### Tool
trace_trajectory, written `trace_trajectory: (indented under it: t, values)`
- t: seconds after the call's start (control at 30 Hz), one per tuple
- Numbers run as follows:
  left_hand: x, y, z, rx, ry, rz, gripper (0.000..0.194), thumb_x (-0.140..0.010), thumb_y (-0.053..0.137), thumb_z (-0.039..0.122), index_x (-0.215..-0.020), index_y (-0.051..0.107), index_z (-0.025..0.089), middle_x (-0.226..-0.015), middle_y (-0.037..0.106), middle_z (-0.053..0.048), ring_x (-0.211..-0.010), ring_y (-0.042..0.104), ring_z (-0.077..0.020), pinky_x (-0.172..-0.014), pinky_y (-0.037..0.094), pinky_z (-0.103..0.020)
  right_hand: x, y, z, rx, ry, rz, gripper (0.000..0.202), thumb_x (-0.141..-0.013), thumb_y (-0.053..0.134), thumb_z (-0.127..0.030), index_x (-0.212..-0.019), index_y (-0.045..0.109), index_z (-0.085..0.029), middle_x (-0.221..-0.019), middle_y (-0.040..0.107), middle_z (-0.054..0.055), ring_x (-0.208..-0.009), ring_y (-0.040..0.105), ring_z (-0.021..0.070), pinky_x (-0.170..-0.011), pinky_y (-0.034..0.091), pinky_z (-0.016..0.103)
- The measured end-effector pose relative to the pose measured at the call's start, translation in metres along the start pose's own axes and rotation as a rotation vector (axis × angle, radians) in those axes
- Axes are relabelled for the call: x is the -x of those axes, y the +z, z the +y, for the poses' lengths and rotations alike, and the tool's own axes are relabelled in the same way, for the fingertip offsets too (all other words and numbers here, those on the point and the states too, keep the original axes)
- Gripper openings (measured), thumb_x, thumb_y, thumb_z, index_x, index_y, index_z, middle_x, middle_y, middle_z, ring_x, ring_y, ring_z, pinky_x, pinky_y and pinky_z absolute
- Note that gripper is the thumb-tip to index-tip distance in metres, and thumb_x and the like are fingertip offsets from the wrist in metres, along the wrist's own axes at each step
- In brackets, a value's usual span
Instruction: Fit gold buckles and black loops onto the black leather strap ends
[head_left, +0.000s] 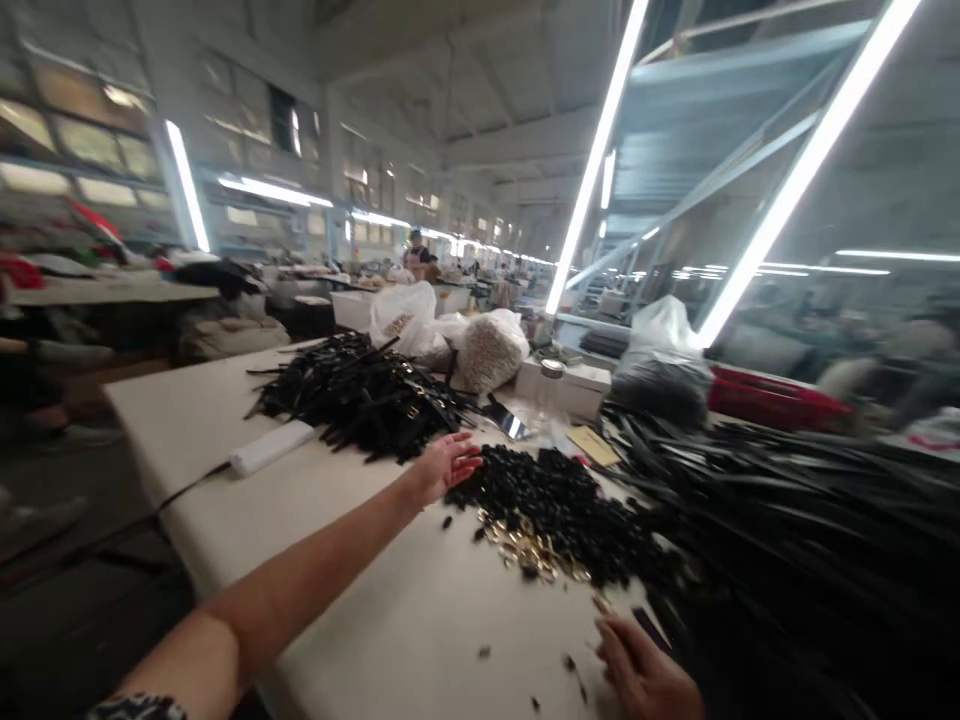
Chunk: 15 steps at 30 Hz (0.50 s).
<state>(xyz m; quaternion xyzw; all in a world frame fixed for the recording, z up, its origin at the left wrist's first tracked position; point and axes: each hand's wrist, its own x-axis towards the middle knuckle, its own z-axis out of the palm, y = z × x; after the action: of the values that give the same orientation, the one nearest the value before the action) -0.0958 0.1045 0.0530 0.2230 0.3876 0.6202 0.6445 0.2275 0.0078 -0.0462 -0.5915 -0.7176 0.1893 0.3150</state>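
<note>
A: Where are the person's hands?

B: The left hand stretches far forward over a pale table, arm fully extended. Its fingers are spread loosely and hold nothing. The fingertips reach the near left edge of a heap of small black pieces, touching or just short of it; blur makes it hard to tell which.

A: And the right hand?

B: The right hand rests low at the bottom of the view, fingers relaxed and flat on the table, holding nothing that can be seen. It lies just below the heap's near end, beside a few stray black bits.

A: What else is in the heap?

B: A cluster of small gold buckles sits at the heap's near edge, between the two hands, closer to the right one.

A: What surrounds that?

B: A pile of black straps lies beyond the left hand, well apart from the fingers. A much larger spread of straps fills the right side of the table. A white tube-like object with a dark cord lies left of the first pile. Behind are plastic bags, a white box and a clear jar. A person stands far back in a long factory hall lit by tube lamps
</note>
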Motion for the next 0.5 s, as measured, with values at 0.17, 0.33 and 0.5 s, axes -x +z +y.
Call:
trace_trajectory:
  t: [0.17, 0.33, 0.5]
  values:
    - [0.053, 0.033, -0.075, -0.174, -0.049, -0.244, 0.046, -0.07, 0.077, 0.025, -0.111, 0.059, 0.017, -0.095, 0.069, -0.009, -0.071, 0.068, -0.0154, -0.056, 0.049, -0.02, 0.004, -0.052, -0.002, 0.41, 0.021, 0.23, 0.033, -0.096, 0.036, -0.039, -0.096, 0.064, -0.021, -0.093, 0.07, 0.008, -0.08, 0.066, 0.0232, -0.067, 0.045, 0.029]
    - [0.071, 0.034, -0.118, -0.343, 0.121, -0.227, 0.044, -0.07, 0.073, 0.036, -0.108, 0.061, 0.016, -0.088, 0.069, -0.007, -0.069, 0.066, -0.0157, -0.058, 0.048, -0.023, 0.003, -0.079, -0.012, 0.69, 0.168, 0.249, 0.026, -0.095, 0.042, -0.029, -0.089, 0.066, -0.021, -0.088, 0.067, 0.004, -0.071, 0.063, 0.0163, -0.056, 0.035, 0.025]
    - [0.066, 0.027, -0.127, -0.45, 0.153, -0.243, 0.041, -0.071, 0.07, 0.038, -0.104, 0.063, 0.015, -0.081, 0.069, -0.006, -0.065, 0.065, -0.0158, -0.056, 0.047, -0.024, 0.007, -0.068, -0.015, 0.743, 0.201, 0.064, 0.022, -0.09, 0.053, -0.032, -0.079, 0.069, -0.022, -0.083, 0.065, 0.002, -0.07, 0.063, 0.0145, -0.056, 0.034, 0.024]
